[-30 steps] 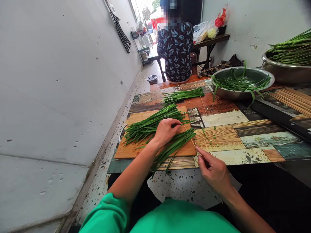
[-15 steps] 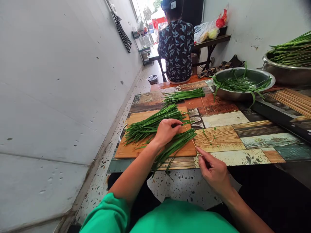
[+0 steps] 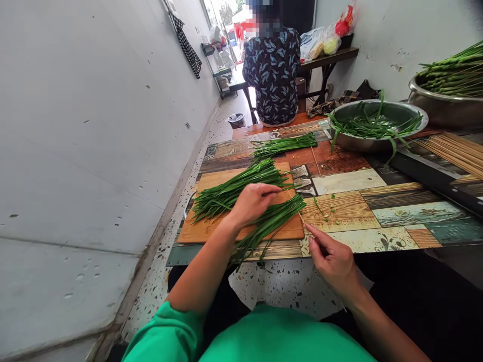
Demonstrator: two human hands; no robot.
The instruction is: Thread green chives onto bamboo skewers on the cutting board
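My right hand (image 3: 334, 259) pinches a thin bamboo skewer (image 3: 301, 218) at the table's front edge. The skewer slants up past the cut ends of a small bunch of garlic chives (image 3: 279, 216), whose leaves hang over the front edge. Above that bunch is my left hand (image 3: 253, 203), palm down, index finger stretched out to the right and thumb apart from it. Its other fingers are partly hidden, so contact with the leaves is unclear. A bigger pile of chives (image 3: 237, 188) lies behind it on the wooden cutting board (image 3: 206, 234).
Farther back lies another chive bunch (image 3: 287, 145) with a skewer (image 3: 315, 161) at its end. On the right are a metal bowl of chives (image 3: 377, 146), a knife (image 3: 426, 173), loose skewers (image 3: 458, 153) and a pot of green stalks (image 3: 449, 108). A person (image 3: 271, 75) sits ahead, back turned.
My left hand has shifted slightly left, and its thumb and index finger have parted. My right hand keeps its pinch on the skewer almost in place.
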